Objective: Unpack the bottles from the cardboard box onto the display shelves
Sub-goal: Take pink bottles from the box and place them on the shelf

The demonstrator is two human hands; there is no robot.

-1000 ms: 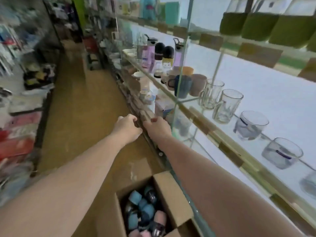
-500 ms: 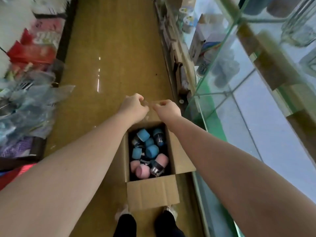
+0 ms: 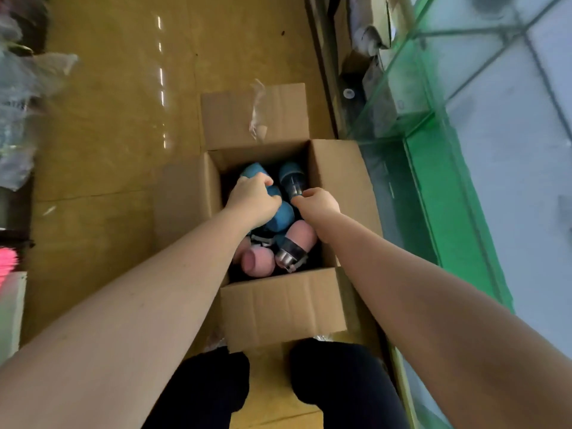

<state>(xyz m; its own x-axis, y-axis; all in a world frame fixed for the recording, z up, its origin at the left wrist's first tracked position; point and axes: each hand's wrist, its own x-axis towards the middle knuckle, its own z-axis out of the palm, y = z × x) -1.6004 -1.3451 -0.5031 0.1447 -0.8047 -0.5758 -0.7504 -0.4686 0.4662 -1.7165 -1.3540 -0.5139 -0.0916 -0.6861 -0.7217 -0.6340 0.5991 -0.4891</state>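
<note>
An open cardboard box (image 3: 281, 301) stands on the floor in front of my legs, flaps folded outward. Inside lie several blue and pink bottles, jumbled together. My left hand (image 3: 252, 198) is down in the box with its fingers curled over a blue bottle (image 3: 278, 212) near the middle. My right hand (image 3: 318, 202) reaches in beside it, fingers curled at the clear neck of another blue bottle (image 3: 292, 178) by the far right wall; whether it holds that bottle is unclear. Two pink bottles (image 3: 258, 260) lie at the near end.
Glass display shelves with green edges (image 3: 433, 168) run along the right side. The yellow-brown floor (image 3: 117, 119) stretches to the left. Bagged goods (image 3: 18, 82) are piled at the left edge. A strip of clear tape (image 3: 257, 116) hangs on the far flap.
The view swung from the shelves down to the box. Both hands dropped from above the box's far flap into the box, the left one closing over a blue bottle.
</note>
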